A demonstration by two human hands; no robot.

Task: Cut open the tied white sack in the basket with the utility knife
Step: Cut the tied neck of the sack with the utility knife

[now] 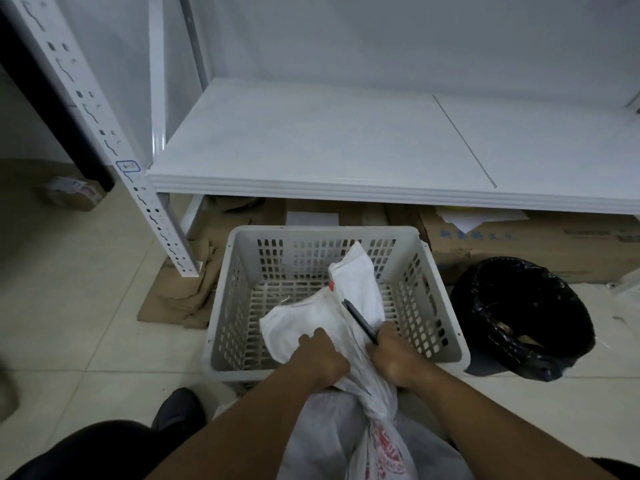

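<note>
Two grips: left grip clutches the white sack, right grip alongside clasps the knife

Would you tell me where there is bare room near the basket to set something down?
The white shelf behind the basket is bare. The floor tiles left of the basket are free. Crowded: the basket's near side, where the left hand grips the sack and the right hand holds the utility knife, and its right, by the black-lined bin.
</note>
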